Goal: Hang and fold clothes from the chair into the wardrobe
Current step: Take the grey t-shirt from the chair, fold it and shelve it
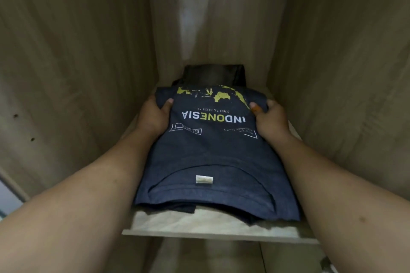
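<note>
Folded navy T-shirt (pixel 213 150) flat on wardrobe shelf (pixel 199 226), in front of dark folded garment (pixel 213 74). Gripped at both side edges: left hand (pixel 153 115), right hand (pixel 271 118), thumbs on top.

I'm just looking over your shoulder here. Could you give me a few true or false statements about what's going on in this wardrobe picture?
1. Both hands, left hand and right hand, grip the folded navy T-shirt. True.
2. The T-shirt hangs on a hanger. False: it lies on the wardrobe shelf.
3. A dark folded garment sits behind it. True.
4. The print reads JAPAN. False: INDONESIA.
</note>
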